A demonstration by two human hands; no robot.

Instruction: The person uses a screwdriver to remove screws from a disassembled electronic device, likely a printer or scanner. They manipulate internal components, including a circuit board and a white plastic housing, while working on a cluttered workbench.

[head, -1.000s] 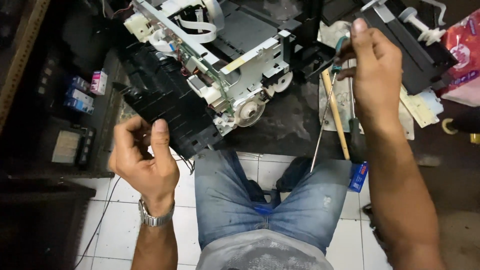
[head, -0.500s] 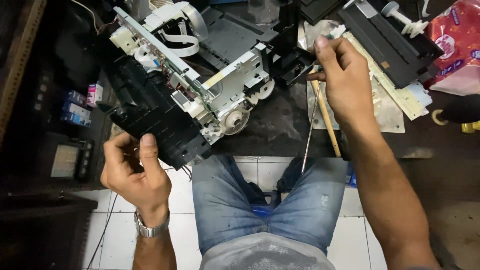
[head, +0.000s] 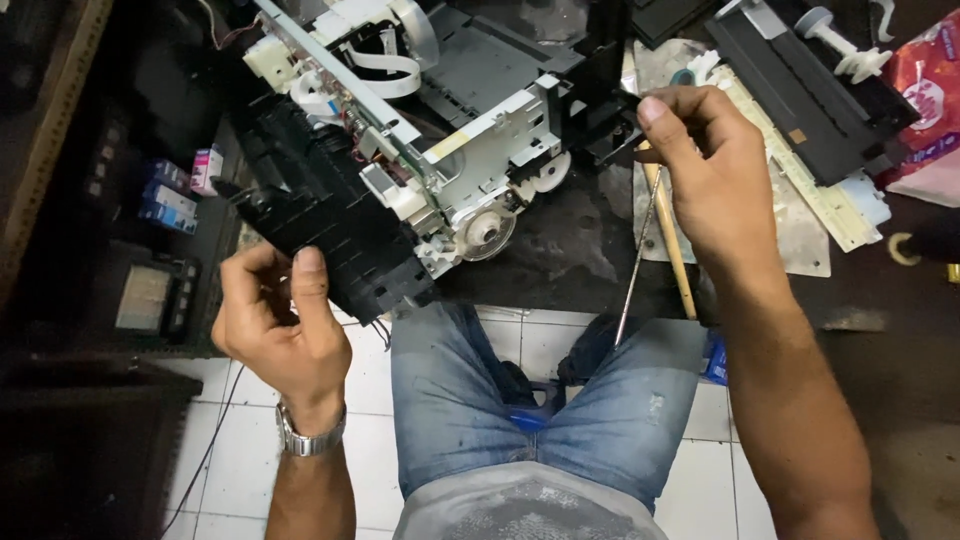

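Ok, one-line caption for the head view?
Left hand grips opened printer's black tray; right hand pinches a thin metal rod.

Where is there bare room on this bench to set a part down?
The dark bench top is bare between the open printer and the wooden stick under the right hand. The far right is crowded with the black tray; the left hand grips the printer's near corner.

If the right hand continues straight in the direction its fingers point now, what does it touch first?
The right hand points left, toward the black frame corner of the opened printer. That corner would probably be met first; the hand seems almost there, though depth is unclear. It pinches a thin metal rod.
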